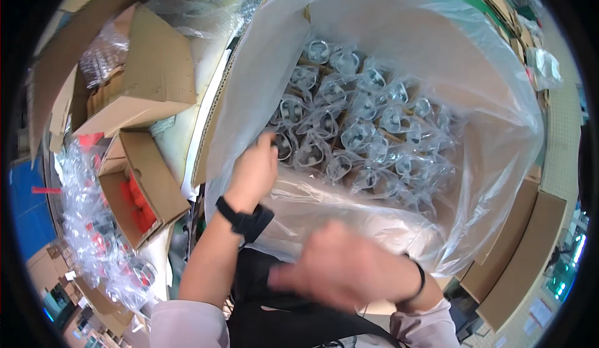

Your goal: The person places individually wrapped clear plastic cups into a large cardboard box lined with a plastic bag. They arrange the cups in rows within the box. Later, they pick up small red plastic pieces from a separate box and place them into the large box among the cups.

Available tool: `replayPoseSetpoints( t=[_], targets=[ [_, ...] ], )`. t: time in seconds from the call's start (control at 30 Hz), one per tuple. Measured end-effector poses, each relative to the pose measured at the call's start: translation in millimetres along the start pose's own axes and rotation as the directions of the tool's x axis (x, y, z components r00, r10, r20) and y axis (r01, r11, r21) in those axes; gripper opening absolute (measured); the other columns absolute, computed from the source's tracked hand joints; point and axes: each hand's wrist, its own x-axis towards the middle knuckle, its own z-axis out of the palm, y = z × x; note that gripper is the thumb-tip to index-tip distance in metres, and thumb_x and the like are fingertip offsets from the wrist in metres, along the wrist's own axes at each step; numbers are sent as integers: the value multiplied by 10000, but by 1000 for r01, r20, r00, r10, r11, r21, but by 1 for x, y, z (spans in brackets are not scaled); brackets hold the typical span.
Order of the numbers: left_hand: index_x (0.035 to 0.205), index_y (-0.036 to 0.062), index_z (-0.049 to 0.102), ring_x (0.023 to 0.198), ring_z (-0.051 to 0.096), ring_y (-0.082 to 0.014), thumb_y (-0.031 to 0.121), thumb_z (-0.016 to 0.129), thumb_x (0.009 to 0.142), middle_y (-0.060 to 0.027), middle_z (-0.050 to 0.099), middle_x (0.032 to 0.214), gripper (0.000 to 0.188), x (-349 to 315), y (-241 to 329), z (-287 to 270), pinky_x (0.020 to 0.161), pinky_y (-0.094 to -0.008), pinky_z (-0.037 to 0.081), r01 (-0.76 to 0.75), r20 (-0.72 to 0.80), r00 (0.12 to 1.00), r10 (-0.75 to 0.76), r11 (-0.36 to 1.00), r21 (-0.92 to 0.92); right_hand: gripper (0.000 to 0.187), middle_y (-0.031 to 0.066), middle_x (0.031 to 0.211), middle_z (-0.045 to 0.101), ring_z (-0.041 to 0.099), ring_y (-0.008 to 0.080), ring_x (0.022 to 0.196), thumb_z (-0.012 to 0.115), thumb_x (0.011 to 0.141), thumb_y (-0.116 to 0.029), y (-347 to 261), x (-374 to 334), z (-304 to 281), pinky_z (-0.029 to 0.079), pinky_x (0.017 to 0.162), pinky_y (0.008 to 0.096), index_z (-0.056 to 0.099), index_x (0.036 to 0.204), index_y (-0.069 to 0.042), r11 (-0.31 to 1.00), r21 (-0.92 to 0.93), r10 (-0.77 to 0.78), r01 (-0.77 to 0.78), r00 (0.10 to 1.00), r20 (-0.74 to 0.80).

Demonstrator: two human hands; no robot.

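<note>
My left hand [254, 168] reaches over the near left part of a clear plastic liner [368, 201] inside a large carton. Its fingers are curled beside the leftmost bagged part [284, 146]; what they pinch, if anything, is hidden. Rows of similar round-topped parts [357, 134], each wrapped in clear plastic, stand upright between cardboard dividers in the carton. Closer to my body, above the black apron [268, 307], my right hand [340, 267] is smeared by motion, so its fingers and any thing in them cannot be made out.
On the left stand a small open box [163, 182] with red pieces inside and a larger carton [159, 61]. Below them lies a heap of plastic-wrapped parts [93, 223]. Bubble wrap [199, 17] is at the far left; a folded cardboard piece [530, 248] leans at the right.
</note>
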Motion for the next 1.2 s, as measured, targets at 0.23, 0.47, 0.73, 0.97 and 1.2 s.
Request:
replayPoseSetpoints(
  t=[0.23,0.47,0.73,0.97,1.2],
  targets=[
    [1155,28,597,798,634,-306,158,597,907,-166,647,913,280,-141,61,-65,733,-396,503,-147,191,966,175,977,-154,301,75,960,637,501,175,721,571,895,-149,-143,-45,31,388,635,306,665,1136,4,766,155,-586,624,777,-230],
    [1061,12,634,690,598,-224,82,651,866,-119,607,854,208,-222,26,-122,628,-328,485,-67,-358,932,63,998,2,290,145,1132,669,497,187,739,593,888,-168,-218,-64,38,398,623,310,677,1097,14,645,148,-756,750,654,-19],
    [1152,121,548,892,637,-362,148,682,798,-141,565,1101,380,-234,-100,-166,727,-444,536,368,-488,843,-226,904,216,160,116,954,677,634,315,844,577,867,-81,-185,40,52,505,755,400,627,1012,-34,952,-214,-174,219,962,212],
    [994,127,579,673,652,-314,119,615,819,-113,575,924,179,-224,-115,-171,606,-422,533,206,-409,908,-86,944,256,265,207,1031,639,629,363,934,587,760,-8,0,253,168,522,813,396,631,1021,-13,604,-721,-44,339,918,395],
    [987,144,593,654,642,-260,125,557,821,-83,542,875,171,-223,-136,-179,581,-374,512,108,-339,941,-10,957,269,1181,191,1288,481,515,330,1189,934,470,-242,51,317,211,395,1025,441,313,1463,-87,240,-953,508,183,813,284]
  ],
)
